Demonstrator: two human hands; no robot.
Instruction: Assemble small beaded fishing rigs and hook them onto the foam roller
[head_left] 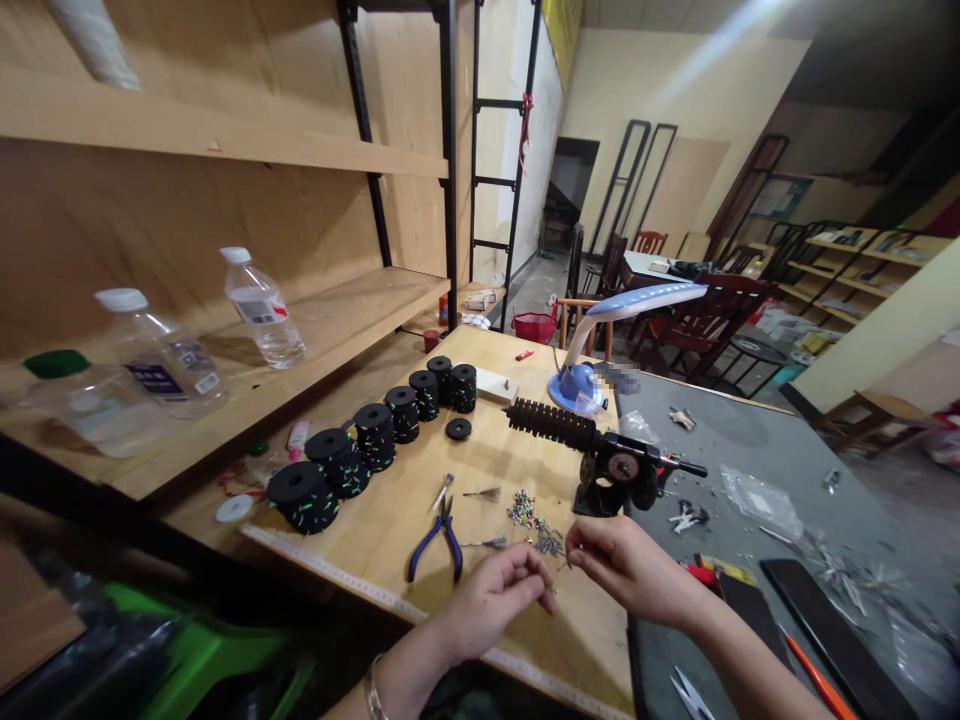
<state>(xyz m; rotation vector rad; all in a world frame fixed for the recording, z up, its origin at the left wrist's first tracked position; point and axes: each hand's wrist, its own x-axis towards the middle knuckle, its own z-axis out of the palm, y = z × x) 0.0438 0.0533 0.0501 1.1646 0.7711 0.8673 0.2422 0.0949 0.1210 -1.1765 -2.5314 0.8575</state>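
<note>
My left hand (501, 598) is low over the wooden table, its fingers curled in toward the thumb; whatever they pinch, if anything, is too small to name. Just to its right, my right hand (616, 562) pinches thumb and forefinger together around something tiny that I cannot make out. Between and beyond the hands lie a scatter of multicoloured beads (523, 508) and a small heap of grey metal bits (551, 542). Pliers (445, 512) with blue handles rest left of the beads. Behind my right hand stands a black clamp-like device (619, 468) carrying a row of black discs (551, 424).
Several black spools (304, 498) with coloured flecks line the table's left side. A blue desk lamp (577, 385) stands at the back. Water bottles (262, 310) sit on the wooden shelf (360, 310). On the grey table (720, 440) are plastic bags, tools and a black phone-like slab (832, 630).
</note>
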